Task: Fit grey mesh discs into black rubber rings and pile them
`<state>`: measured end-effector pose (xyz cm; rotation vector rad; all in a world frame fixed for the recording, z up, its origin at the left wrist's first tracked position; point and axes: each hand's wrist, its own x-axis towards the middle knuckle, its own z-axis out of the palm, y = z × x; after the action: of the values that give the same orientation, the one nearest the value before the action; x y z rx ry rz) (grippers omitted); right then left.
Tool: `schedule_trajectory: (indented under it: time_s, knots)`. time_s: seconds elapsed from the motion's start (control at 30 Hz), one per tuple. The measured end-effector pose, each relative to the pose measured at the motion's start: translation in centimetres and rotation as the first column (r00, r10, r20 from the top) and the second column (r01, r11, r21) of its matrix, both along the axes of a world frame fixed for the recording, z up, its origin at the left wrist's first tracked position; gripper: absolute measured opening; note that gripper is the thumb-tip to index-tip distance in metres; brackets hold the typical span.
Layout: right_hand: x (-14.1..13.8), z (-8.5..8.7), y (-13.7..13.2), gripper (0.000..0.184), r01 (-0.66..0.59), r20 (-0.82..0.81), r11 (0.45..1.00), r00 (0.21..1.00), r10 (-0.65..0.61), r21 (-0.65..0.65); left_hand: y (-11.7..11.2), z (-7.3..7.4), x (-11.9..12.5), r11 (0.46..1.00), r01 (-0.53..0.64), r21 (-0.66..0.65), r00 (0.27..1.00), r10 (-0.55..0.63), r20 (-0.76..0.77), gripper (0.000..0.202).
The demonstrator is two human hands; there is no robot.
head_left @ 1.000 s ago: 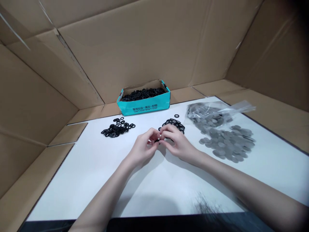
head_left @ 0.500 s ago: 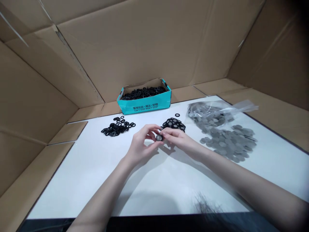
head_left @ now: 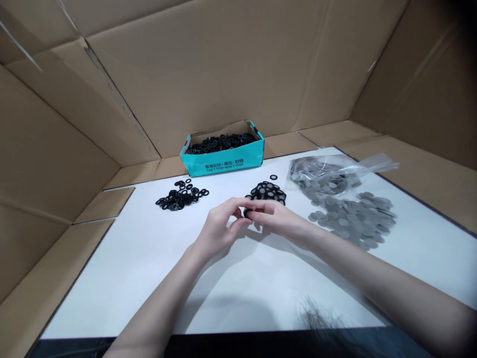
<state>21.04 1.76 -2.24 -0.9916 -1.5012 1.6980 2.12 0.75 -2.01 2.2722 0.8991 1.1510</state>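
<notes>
Above the white tabletop my two hands meet around one black rubber washer (head_left: 246,213). My left hand (head_left: 221,223) pinches its rim between thumb and fingers. My right hand (head_left: 278,219) is closed on the washer's right side, its fingertips covering most of the face. Just behind the hands lies a pile of black washers with grey discs in their centres (head_left: 267,190). Loose grey round mesh-like discs (head_left: 354,219) are heaped to the right. Plain black washers (head_left: 179,198) form another pile on the left.
At the back stands a turquoise cardboard box (head_left: 223,163) full of black washers. A clear plastic bag (head_left: 324,174) of grey discs lies at the right rear. One single washer (head_left: 274,177) sits apart behind the middle pile. Cardboard walls (head_left: 223,64) surround the table.
My right fingers have moved over the washer's face, hiding the grey centre that showed before. The left hand keeps its pinch, with its fingers slightly closer in.
</notes>
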Motion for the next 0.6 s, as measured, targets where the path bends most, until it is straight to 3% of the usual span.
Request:
schedule_trajectory:
  time_s: [0.17,0.23,0.3,0.4,0.47,0.6]
  knots:
    - [0.1,-0.2,0.2,0.034,0.031,0.042,0.996,0.999,-0.034,0.079,0.0,0.4,-0.2,0.998,0.025,-0.053,0.999,-0.027,-0.035,0.029]
    - [0.3,-0.3,0.5,0.029,0.105,0.096,0.970,0.987,-0.128,0.221,0.1,0.7,-0.3,0.998,0.005,-0.062,1.000,-0.006,-0.018,0.031]
    - [0.7,-0.5,1.0,0.021,0.199,0.141,0.860,0.945,-0.296,0.470,0.4,1.0,-0.5,0.996,-0.071,-0.059,0.997,0.072,0.006,0.031]
    - [1.7,-0.9,2.0,0.013,0.246,0.156,0.629,0.844,-0.513,0.738,1.0,1.3,-1.2,0.961,-0.272,-0.055,0.961,0.275,0.038,0.029]
    - [2.4,-1.3,2.7,0.010,0.246,0.184,0.574,0.787,-0.588,0.781,1.6,1.3,-1.8,0.918,-0.393,-0.058,0.917,0.396,0.045,0.028]
    - [3.7,-2.2,4.0,0.010,0.231,0.274,0.560,0.686,-0.674,0.796,3.1,0.9,-3.5,0.847,-0.531,-0.032,0.847,0.531,-0.005,0.028]
